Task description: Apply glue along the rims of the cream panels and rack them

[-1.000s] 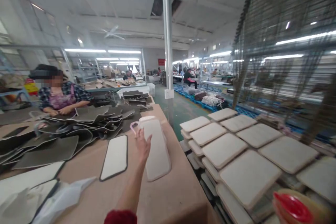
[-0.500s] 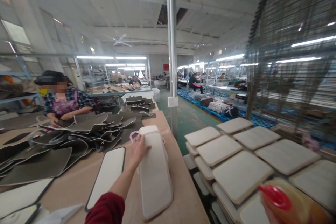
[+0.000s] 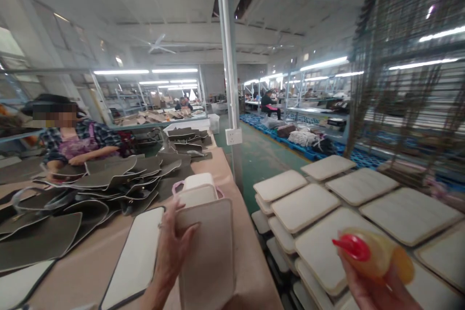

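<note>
My left hand (image 3: pixel 170 247) grips the near left edge of a long cream padded panel (image 3: pixel 207 252), thumb on top, lifting it off a stack of like panels (image 3: pixel 196 186) on the tan worktable (image 3: pixel 87 266). At the lower right my right hand (image 3: pixel 374 288) holds a yellowish squeeze bottle (image 3: pixel 381 256) with a red cap (image 3: pixel 350 247), tipped sideways with the cap pointing left, above the stacked cream pads.
A white panel with a dark border (image 3: pixel 136 256) lies left of my hand. Grey cut pieces (image 3: pixel 109 184) are heaped further left, where another person (image 3: pixel 69 135) works. Stacks of square cream pads (image 3: pixel 327 218) fill the right. A steel pillar (image 3: pixel 227 58) stands behind.
My left hand has closed on the cream panel and pulled it nearer. The bottle in my right hand has risen further into view and moved left.
</note>
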### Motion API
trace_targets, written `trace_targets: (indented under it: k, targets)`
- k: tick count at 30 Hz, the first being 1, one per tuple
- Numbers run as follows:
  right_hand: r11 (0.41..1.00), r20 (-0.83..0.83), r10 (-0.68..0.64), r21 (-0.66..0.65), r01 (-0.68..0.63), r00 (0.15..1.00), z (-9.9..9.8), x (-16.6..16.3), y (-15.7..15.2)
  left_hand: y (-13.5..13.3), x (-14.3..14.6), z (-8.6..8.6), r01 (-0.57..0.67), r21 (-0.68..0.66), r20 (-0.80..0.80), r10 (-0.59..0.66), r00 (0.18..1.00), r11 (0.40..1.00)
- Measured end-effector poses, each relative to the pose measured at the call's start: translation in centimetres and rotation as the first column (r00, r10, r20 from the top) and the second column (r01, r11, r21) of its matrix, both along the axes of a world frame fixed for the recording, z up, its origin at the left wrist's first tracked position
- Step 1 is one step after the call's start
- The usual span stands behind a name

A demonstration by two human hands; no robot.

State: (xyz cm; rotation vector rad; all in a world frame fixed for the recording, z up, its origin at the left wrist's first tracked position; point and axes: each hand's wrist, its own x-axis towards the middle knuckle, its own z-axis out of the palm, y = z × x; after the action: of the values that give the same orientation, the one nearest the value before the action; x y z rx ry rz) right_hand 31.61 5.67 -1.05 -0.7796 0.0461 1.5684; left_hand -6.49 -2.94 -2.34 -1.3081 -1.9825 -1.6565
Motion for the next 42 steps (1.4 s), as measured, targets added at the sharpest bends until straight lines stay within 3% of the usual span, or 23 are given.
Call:
trace_targets:
  k: [2,6,8,11,12,14,18,22,25,29,31,36,42]
  targets:
    - [0.997,0.030,-0.049,0.057,0.047,0.998,0.2,-0.5,-0.3,-2.0,1.7,-0.8,-0.020,-0.016,0.284,0.024,0.958,1.000]
    - [0.959,0.102,-0.158,0.255,0.128,0.982,0.2,-1.0,-1.2,-3.2,2.7,-2.6,0.180,-0.254,0.615,0.015,0.788,0.950]
    - [0.936,0.147,-0.199,0.321,0.143,0.969,0.7,-1.1,-1.7,-1.8,3.0,-2.4,0.305,-0.244,0.636,-0.086,0.767,0.921]
    - [0.897,0.231,-0.287,0.406,0.176,0.930,2.6,-0.7,-2.5,1.8,4.8,-0.3,0.505,-0.249,0.502,-0.336,0.797,0.826]
    - [0.881,0.255,-0.325,0.432,0.193,0.911,3.4,-0.4,-2.7,3.0,5.8,0.8,0.594,-0.280,0.457,-0.439,0.773,0.754]
    - [0.851,0.300,-0.388,0.481,0.213,0.871,4.9,0.4,-3.3,5.1,7.9,3.1,0.757,-0.337,0.414,-0.634,0.653,0.560]
    - [0.794,0.368,-0.458,0.580,0.185,0.809,7.8,2.7,-4.7,7.5,11.7,6.6,0.923,-0.357,0.432,-0.851,0.299,0.143]
    - [0.754,0.415,-0.494,0.642,0.139,0.764,9.9,5.2,-6.6,7.9,15.1,8.3,0.874,-0.371,0.577,-0.815,-0.047,-0.314]
    - [0.761,0.482,-0.474,0.645,0.068,0.737,11.0,7.2,-8.1,7.6,17.4,9.5,0.776,-0.377,0.644,-0.745,-0.173,-0.506]
    - [0.775,0.536,-0.466,0.631,0.033,0.703,11.8,9.6,-10.4,7.1,20.3,11.6,0.632,-0.410,0.703,-0.669,-0.241,-0.658]
    - [0.787,0.562,-0.448,0.617,0.008,0.696,11.9,10.5,-11.5,7.0,21.6,12.5,0.577,-0.411,0.725,-0.637,-0.263,-0.706]
    - [0.792,0.617,-0.383,0.603,-0.100,0.687,11.7,12.0,-13.0,6.2,23.8,14.0,0.498,-0.407,0.766,-0.583,-0.270,-0.766]
    - [0.757,0.582,-0.328,0.633,-0.161,0.744,11.2,13.0,-12.7,5.0,25.0,15.0,0.428,-0.410,0.811,-0.537,-0.234,-0.805]
